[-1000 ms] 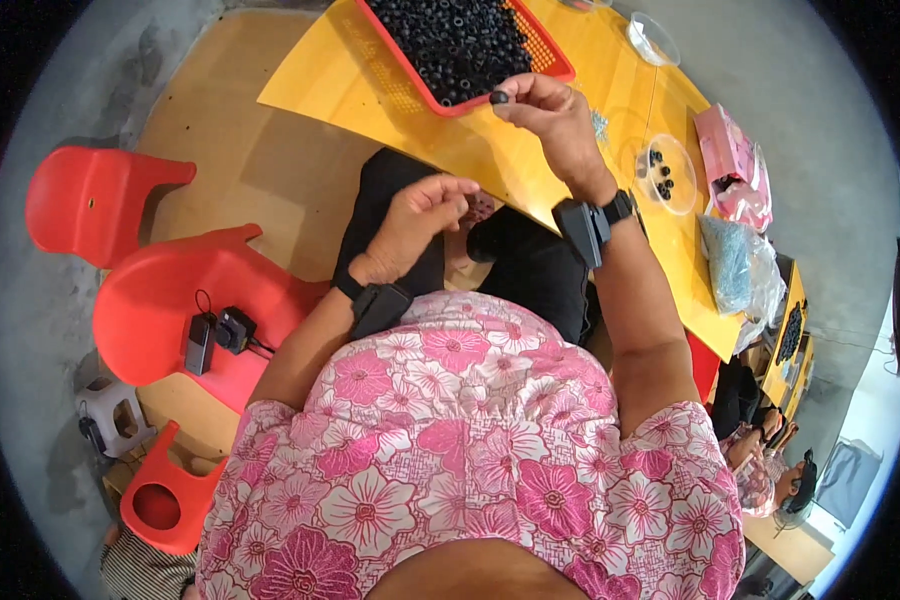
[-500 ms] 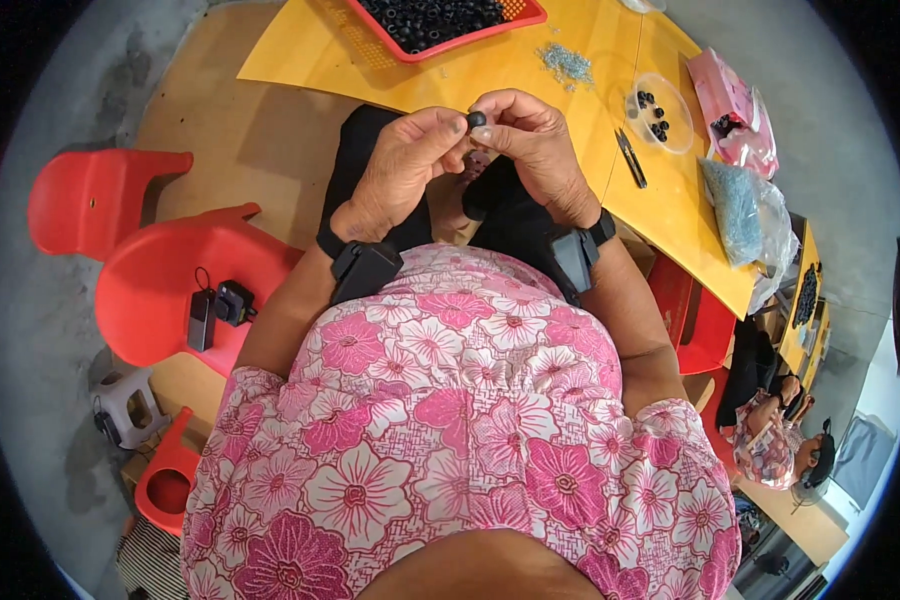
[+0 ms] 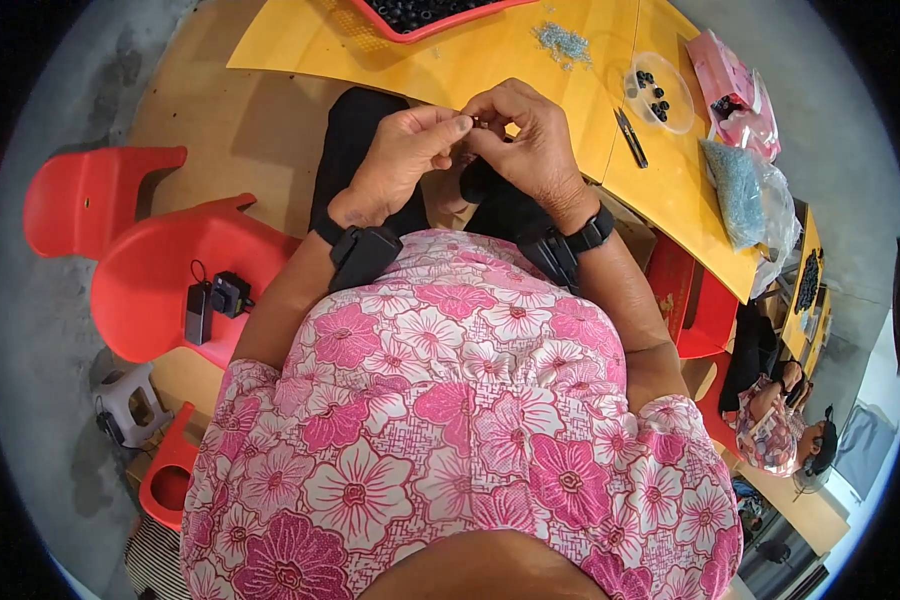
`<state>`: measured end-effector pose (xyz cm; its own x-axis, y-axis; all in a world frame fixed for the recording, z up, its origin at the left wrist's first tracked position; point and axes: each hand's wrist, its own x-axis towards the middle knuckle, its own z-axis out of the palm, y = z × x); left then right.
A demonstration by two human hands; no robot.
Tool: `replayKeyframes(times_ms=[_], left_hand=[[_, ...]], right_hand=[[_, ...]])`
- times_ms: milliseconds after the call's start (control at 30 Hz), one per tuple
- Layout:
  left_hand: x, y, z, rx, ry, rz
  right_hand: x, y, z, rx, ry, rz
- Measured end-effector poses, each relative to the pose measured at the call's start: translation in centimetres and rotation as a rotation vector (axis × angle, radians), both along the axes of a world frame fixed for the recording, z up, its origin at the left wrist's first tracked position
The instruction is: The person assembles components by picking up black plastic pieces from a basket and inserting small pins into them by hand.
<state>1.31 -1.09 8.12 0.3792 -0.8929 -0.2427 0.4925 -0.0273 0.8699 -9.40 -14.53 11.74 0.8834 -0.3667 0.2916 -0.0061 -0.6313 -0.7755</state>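
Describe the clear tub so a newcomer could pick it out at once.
Start at the yellow table and look to the right of the right hand. Between the slim black tool and the pink package sits the round tub. Unlike the red basket crowded with black pieces, it is see-through and holds only a few.

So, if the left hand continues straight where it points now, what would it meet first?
The left hand would likely meet the right hand first, around the small dark piece; exact depth is unclear.
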Motion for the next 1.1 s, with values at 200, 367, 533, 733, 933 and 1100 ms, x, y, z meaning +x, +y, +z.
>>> replayKeyframes(times_ms=[200, 367, 533, 733, 933, 1100], left_hand=[[-0.2, -0.3, -1.3, -0.223, 0.431, -0.073], [0.2, -0.3, -1.6, -0.263, 0.487, -0.093], [1.3, -0.6, -1.6, -0.259, 0.435, -0.051], [1.4, -0.4, -3.0, -0.181, 0.412, -0.041], [2.1, -0.3, -4.6, -0.257, 0.492, -0.113], [2.4, -0.8, -5.0, -0.250, 0.436, -0.052]], right_hand=[[0.3, 0.7, -2.6, 0.291, -0.136, -0.056], [0.8, 0.4, -2.8, 0.319, -0.141, -0.047], [1.6, 0.3, -2.1, 0.384, -0.139, -0.030], [1.7, 1.0, -1.8, 0.160, -0.054, -0.072], [2.1, 1.4, -2.0, -0.050, -0.038, -0.037], [3.3, 0.2, -2.4, -0.532, -0.102, 0.051]])
